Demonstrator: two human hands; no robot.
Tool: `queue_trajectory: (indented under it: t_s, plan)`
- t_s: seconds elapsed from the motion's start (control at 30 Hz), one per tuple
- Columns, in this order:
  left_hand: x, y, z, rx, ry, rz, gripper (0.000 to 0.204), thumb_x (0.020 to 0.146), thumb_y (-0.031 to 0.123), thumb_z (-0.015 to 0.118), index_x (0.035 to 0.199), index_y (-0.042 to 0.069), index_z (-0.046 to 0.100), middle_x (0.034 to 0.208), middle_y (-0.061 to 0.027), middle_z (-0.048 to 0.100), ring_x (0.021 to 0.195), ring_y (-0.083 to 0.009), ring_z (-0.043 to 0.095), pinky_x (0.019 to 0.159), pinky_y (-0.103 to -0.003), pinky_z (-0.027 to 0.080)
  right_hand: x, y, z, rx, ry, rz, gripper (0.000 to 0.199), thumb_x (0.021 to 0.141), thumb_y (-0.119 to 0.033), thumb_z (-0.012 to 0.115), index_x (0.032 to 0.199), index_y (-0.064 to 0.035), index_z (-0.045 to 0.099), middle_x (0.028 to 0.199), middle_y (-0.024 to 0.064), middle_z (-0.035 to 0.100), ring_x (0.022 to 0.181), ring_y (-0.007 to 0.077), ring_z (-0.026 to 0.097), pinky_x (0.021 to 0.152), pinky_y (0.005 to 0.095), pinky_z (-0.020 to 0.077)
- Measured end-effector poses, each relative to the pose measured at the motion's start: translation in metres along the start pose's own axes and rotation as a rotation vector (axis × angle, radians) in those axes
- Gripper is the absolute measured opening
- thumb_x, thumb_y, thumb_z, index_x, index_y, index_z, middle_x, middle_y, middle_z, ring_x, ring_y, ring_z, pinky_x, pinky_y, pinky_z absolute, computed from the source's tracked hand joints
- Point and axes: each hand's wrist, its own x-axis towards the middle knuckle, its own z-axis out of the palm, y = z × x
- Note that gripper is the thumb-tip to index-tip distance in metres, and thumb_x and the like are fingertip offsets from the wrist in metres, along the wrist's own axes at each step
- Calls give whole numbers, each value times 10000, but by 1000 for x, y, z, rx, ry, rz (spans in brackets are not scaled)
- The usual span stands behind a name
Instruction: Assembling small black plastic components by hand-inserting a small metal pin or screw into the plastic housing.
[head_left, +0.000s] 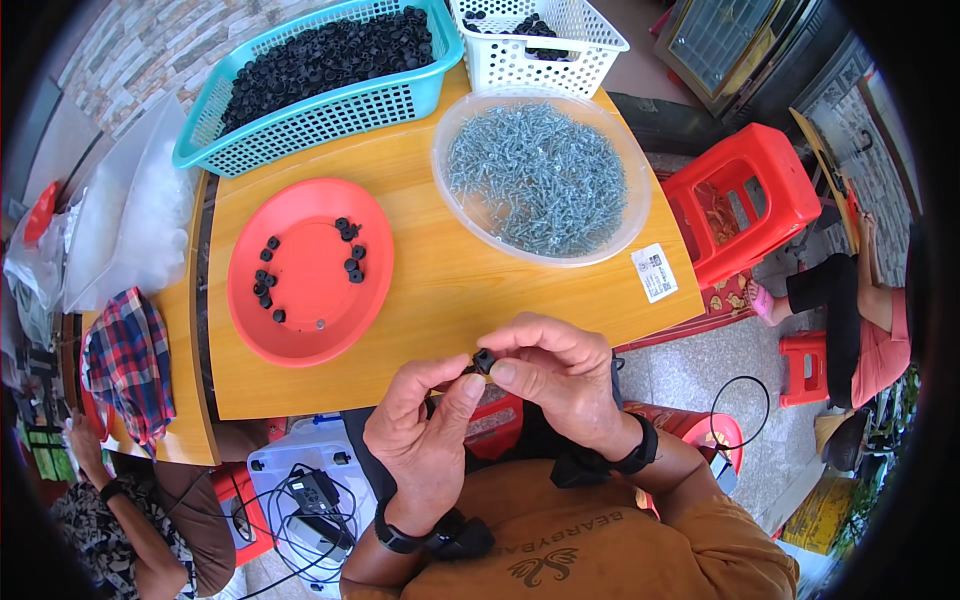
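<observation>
Both hands meet over the near edge of the table (450,290): the right hand (560,375) pinches a small black part (484,361), the left hand (425,430) fingers closed against it too.

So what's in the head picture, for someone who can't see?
Both hands, left hand and right hand, pinch a small black part over a wooden table. Behind sit a red plate, a bowl of screws and two baskets.
</observation>
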Motion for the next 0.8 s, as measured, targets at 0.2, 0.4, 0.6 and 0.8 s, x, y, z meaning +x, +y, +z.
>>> queue_trajectory:
  t_s: [0.2,0.4,0.6,0.8]
  plan:
    - [1,-1,0,-47,6,12,175,789,-13,675,945,-48,604,839,-94,635,699,-129,619,655,-240,531,1,-4,-1,-69,-43,-62,250,808,102,600,1049,35,604,950,88,600,871,136,614,765,238,527]
    - [3,4,1,-198,4,-66,198,783,-25,669,966,-59,598,842,-109,642,687,-144,626,646,-250,537,1,-4,0,-169,-51,-142,236,803,108,602,1027,33,607,932,83,592,847,137,620,728,231,524]
    - [1,3,-4,-199,-68,-109,237,819,-28,642,1047,-57,584,912,-80,628,786,-107,596,742,-231,503,3,-2,-2,-205,-70,-213,246,797,103,615,1027,17,613,939,78,591,821,122,609,690,221,507]
    - [0,1,-2,-87,-50,-32,195,792,-37,667,982,-33,625,899,-57,631,804,-100,574,739,-218,465,1,-3,-3,-195,-59,-200,248,790,99,624,1021,8,624,942,80,597,822,122,602,697,222,499]
